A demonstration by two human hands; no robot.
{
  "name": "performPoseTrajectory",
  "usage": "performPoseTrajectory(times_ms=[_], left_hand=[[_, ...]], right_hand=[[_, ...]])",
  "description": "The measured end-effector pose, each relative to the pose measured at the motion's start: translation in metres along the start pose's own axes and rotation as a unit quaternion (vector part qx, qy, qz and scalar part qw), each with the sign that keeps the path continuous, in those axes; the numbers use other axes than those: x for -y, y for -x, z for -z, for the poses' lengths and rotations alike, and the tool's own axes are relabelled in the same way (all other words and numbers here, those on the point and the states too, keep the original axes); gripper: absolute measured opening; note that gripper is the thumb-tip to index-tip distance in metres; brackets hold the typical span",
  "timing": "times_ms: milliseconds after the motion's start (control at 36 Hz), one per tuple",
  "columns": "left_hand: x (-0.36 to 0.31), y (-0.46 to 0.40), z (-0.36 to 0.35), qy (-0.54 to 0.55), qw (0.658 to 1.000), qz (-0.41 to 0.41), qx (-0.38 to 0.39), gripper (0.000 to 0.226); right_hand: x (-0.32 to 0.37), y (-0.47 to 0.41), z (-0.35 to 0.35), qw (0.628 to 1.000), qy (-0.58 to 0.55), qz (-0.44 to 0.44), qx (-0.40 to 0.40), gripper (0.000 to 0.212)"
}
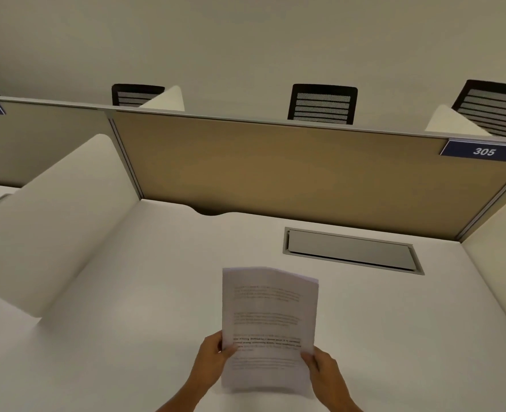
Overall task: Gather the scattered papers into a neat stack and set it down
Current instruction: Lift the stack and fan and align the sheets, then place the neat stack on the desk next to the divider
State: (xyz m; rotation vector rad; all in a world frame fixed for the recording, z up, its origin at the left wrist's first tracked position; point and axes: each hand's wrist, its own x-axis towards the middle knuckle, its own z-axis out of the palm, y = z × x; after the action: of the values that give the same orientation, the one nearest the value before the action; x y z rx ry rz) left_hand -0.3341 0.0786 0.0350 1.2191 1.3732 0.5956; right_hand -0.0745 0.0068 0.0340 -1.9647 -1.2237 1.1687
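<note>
Holding the stack of papers (268, 325) upright above the near edge of the worktop (145, 292), printed side facing the camera, top edge bowing a little. Pinching the stack's lower left edge in the grip of the left hand (213, 362), thumb lying on the front sheet. Pinching the lower right edge in the grip of the right hand (324, 373), thumb likewise on the front. Sheets looking roughly squared, text too blurred to read. Sitting closed near the far right corner of the worktop, a grey hatch (351, 250). Standing along the far edge, a tan partition (290, 171) carrying a blue sign (483, 151) marked 305. Showing beyond it, three black chairs (323, 104).
</note>
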Motion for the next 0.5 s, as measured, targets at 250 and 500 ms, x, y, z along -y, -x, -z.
performPoseTrajectory(times_ms=[250,500], left_hand=[[-0.02,-0.021,0.053,0.066,0.995,0.024,-0.076,0.008],[-0.037,-0.058,0.122,0.046,0.987,0.075,-0.136,0.007]], right_hand=[[0.047,-0.03,-0.012,0.992,-0.104,-0.062,0.03,0.016],[0.106,-0.067,-0.047,0.98,-0.154,-0.105,0.069,0.011]])
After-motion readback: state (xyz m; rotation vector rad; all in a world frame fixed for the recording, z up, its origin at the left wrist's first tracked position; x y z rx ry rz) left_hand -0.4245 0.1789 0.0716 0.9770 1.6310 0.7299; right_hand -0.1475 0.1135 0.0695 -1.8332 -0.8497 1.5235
